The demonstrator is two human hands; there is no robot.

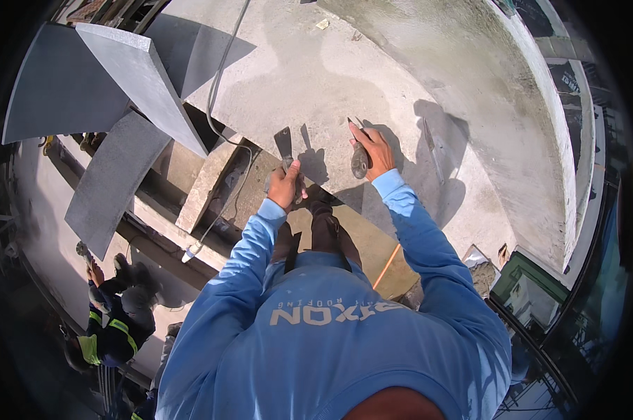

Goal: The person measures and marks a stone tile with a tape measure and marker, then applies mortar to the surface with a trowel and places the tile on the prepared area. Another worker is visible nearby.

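Left hand (285,185) grasping putty knife (283,142), blade pointing away from body, above near edge of concrete slab (267,91). Right hand (376,152) clasping tool with speckled grey handle (360,163), dark tip pointing away, farther in from same edge. Cable (224,59) running along slab's left edge; grey panels (138,77) standing beyond. Co-worker (127,322) holding tool lower left.

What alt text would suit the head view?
A left hand grips a scraper and a right hand a gray-handled tool, over a pale surface. The wearer's shirt is blue; gray panels are at upper left, another person at lower left.
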